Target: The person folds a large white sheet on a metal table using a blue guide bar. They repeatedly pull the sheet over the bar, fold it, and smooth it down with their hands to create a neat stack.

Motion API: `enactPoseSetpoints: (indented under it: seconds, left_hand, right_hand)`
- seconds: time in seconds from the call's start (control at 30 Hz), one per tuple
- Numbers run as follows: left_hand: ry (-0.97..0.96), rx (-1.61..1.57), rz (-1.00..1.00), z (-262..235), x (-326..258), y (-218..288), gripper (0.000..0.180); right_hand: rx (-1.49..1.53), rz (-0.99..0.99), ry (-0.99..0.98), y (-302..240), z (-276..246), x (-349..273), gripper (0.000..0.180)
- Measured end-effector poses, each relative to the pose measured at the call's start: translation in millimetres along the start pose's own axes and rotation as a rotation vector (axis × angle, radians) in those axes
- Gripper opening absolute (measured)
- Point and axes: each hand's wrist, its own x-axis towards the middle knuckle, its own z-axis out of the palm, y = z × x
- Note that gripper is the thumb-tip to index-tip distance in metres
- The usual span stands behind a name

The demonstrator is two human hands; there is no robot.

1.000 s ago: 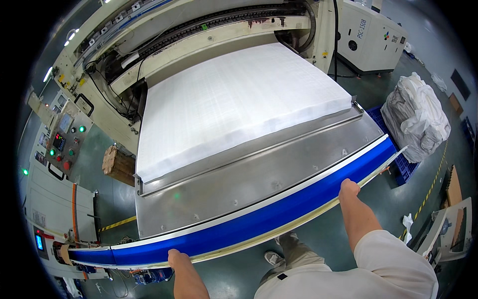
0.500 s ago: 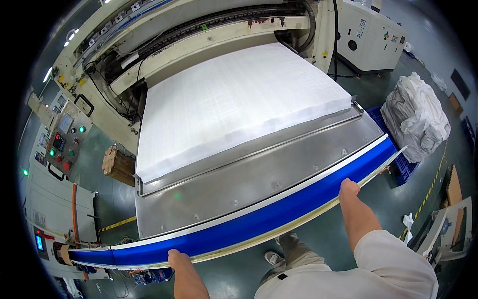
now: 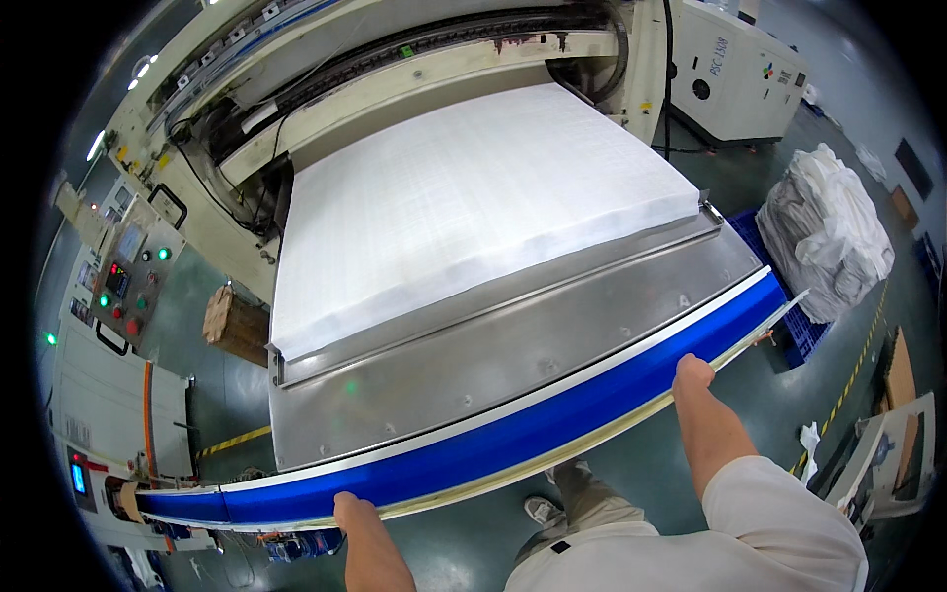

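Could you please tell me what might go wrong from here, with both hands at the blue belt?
Pinching: the left hand and right hand are at the near edge of the blue belt; if it ran, fingers might get caught. The control panel shows lit green lights, so power may be on.

Slipping: the crumpled white material seems to lie on the floor to the right and could slide underfoot.

We'd call the long blue strip [image 3: 552, 424] smooth plastic, kinda satin. The tabletop [image 3: 513, 360] behind it looks like bare brushed metal with a soft shine. The white stack [image 3: 483, 187] is matt, but paper or cloth, we can't tell. We've also got a slatted plastic pallet [image 3: 814, 340], a crinkly bundle [image 3: 829, 227] and a glossy green floor [image 3: 232, 385].
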Motion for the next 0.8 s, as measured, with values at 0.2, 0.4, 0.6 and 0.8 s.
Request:
enactPoseSetpoints:
  seconds: [0.2,0.4,0.6,0.8]
  left_hand:
    - [0.113,-0.156,-0.087,11.9,-6.2,-4.9,0.036]
    - [-0.006,1.39,0.569,-11.4,-8.9,10.2,0.032]
    - [0.344,-0.34,-0.165,-6.4,1.7,6.9,0.04]
    - [0.299,-0.143,-0.042,-1.6,24.1,-13.1,0.039]
  right_hand:
    - [-0.575,-0.28,0.038,-5.3,-23.0,-23.7,0.024]
    - [-0.817,-0.492,0.02,-28.3,-54.6,-90.5,0.023]
    - [0.627,0.041,-0.147,-9.0,-26.4,-76.2,0.039]
    - [0.688,0.108,-0.186,-17.0,-49.4,-108.5,0.035]
